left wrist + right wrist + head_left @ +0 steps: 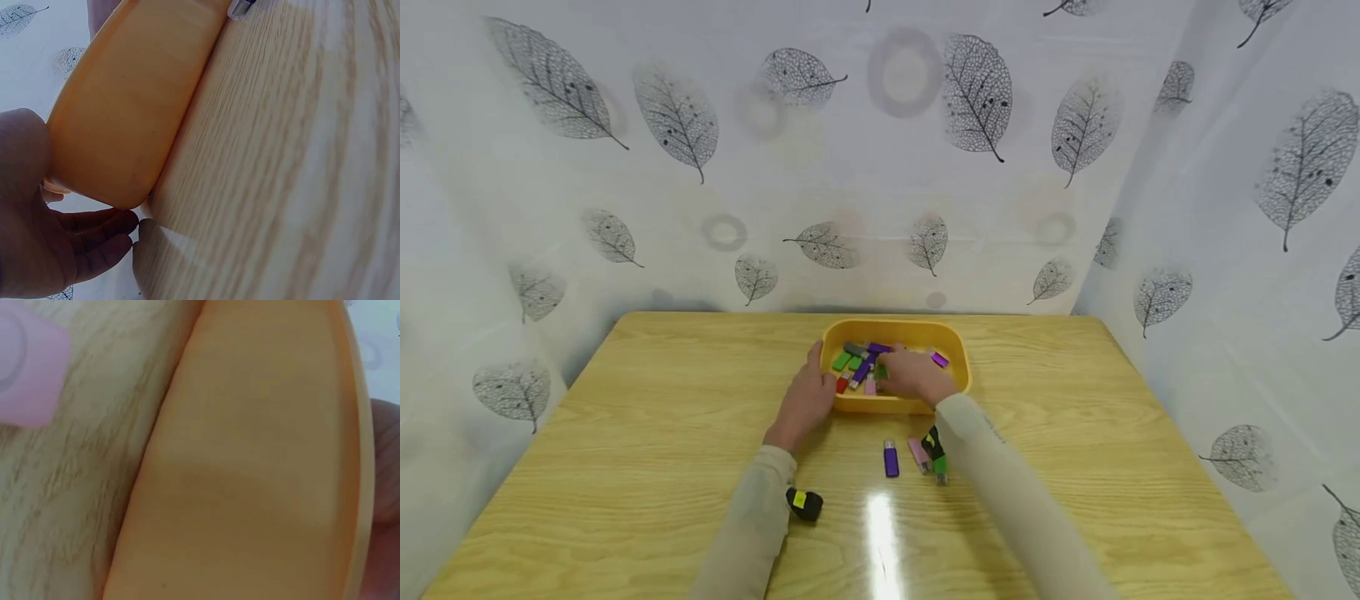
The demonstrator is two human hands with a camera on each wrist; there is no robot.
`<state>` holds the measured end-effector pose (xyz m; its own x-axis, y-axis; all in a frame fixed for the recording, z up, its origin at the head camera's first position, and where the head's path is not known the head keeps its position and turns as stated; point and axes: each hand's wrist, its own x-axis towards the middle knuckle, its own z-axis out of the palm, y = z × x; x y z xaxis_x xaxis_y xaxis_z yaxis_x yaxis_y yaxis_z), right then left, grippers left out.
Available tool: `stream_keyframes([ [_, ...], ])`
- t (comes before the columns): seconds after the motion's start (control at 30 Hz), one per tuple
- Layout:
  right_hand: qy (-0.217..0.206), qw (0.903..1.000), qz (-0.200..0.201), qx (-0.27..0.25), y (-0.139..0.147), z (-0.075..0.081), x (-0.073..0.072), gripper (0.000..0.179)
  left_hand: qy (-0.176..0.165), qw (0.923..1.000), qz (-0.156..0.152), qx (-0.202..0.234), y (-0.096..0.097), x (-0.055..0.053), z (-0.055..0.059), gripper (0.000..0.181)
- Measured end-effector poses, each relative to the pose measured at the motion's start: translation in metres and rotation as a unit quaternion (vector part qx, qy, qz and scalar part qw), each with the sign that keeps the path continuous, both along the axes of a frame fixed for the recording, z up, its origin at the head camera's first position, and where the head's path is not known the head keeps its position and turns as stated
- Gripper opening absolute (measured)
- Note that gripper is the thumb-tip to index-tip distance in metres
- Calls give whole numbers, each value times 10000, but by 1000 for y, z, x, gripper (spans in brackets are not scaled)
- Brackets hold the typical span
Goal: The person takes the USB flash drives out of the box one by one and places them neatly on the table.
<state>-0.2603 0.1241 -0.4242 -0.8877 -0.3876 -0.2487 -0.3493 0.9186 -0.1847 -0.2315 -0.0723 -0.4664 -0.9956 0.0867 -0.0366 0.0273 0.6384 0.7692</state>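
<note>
A yellow plastic bin near the table's far edge holds several USB flash drives in purple, green, grey, red and pink. My left hand grips the bin's left end; in the left wrist view its thumb lies at the rim and its fingers wrap the corner. Over the front rim, my right hand reaches down among the drives, beside a green flash drive. What its fingertips hold is hidden; in the right wrist view the bin wall covers most of the hand.
On the table before the bin lie a purple flash drive, a pink one and a green one, partly behind the right wrist's black camera. A leaf-patterned curtain stands behind the table.
</note>
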Motion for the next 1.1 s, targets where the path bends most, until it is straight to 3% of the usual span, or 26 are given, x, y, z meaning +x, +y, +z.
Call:
stream_keyframes([
  [0.2,107,9999,-103,-68,-1,-3,-1,40,86,9999,-26,51,-1,-1,0,67],
  [0.43,148,9998,-56,-124,-1,-10,0,39,-84,9999,-15,102,-2,1,-3,68],
  [0.77,130,9994,-201,-240,2,-11,-4,57,55,10000,-5,22,-1,-1,0,67],
  [1.1,295,9992,-120,-253,2,-11,-2,52,2,10000,-31,40,-1,-1,0,66],
])
